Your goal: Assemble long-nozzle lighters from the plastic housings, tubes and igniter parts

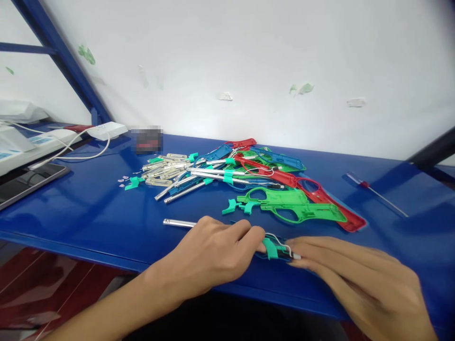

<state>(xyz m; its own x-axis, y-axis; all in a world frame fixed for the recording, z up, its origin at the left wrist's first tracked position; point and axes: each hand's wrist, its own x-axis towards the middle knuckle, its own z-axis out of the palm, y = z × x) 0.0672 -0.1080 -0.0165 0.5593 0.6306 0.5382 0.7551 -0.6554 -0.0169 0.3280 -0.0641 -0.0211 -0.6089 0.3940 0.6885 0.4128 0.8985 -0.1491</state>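
A partly assembled long-nosed lighter lies low over the front of the blue table. Its silver tube sticks out to the left of my left hand, whose curled fingers are closed around the body. Between my hands show a teal trigger and a thin white wire set in a dark blue half shell. My right hand pinches the lighter's right end, close to the wire's pale tip. Most of the blue shell is hidden under my fingers. Just beyond, green handle shells lie near two loose teal triggers.
Behind my hands spreads a pile of silver tubes, transparent tanks and red shells. A screwdriver rests at the right. At the left are a dark-screened device, a white power strip and cables. A white wall stands behind.
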